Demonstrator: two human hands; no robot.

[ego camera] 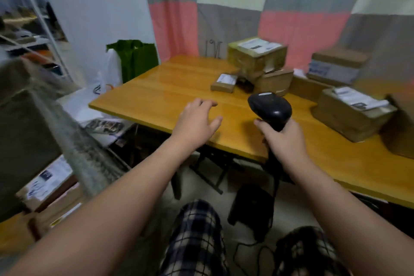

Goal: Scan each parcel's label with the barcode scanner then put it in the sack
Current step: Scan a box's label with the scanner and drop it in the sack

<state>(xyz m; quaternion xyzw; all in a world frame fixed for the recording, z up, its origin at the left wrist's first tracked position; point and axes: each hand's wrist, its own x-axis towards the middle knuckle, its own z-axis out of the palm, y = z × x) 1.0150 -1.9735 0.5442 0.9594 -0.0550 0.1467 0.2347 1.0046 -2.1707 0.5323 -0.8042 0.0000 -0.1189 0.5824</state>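
My right hand [285, 139] grips the handle of a black barcode scanner [270, 108], held upright over the front of the wooden table [170, 94]. My left hand [197, 122] hovers open over the table's front edge, fingers spread, holding nothing. Beyond it lies a small flat labelled parcel [224, 83]. A big labelled box [256, 56] stands at the back with a smaller box [276, 80] leaning beside it. Another labelled box [352, 113] sits to the right. A grey woven sack [40, 119] hangs at the left with parcels [48, 182] inside.
More cardboard boxes [336, 66] are stacked at the far right in front of a patchwork curtain [291, 6]. A green bag [134, 56] and white bags stand left of the table. A metal shelf [33, 29] fills the far left. A black cable runs across the floor.
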